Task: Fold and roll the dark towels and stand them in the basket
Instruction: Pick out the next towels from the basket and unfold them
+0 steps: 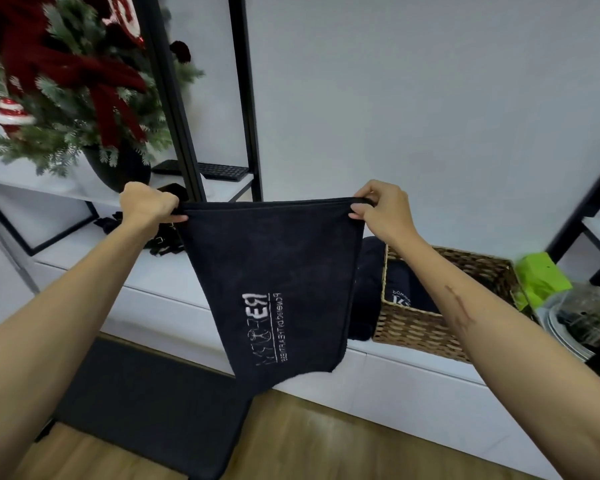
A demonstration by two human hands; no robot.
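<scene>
**Towel held up, fold not yet laid**

I hold one dark towel (278, 285) in the air by its top edge, stretched taut between my two hands. It hangs doubled, its white lettering showing mirrored, its lower edge loose in front of the white counter (146, 271). My left hand (148, 202) is curled tight around the left top corner; my right hand (378, 209) pinches the right corner between thumb and fingers.

To my right, the wicker basket (430, 323) sits on the counter. At least one dark towel (407, 292) with white lettering is already inside, and another dark bundle (368, 289) lies just beside the basket's left wall. More dark cloth (163, 240) sits further left on the counter.

I judge this to be the fold step: the towel is squared up but not rolled. Next I should lower it flat onto the counter, keeping the corners matched, fold it narrower, then roll it tight enough to stand upright in the basket.
</scene>
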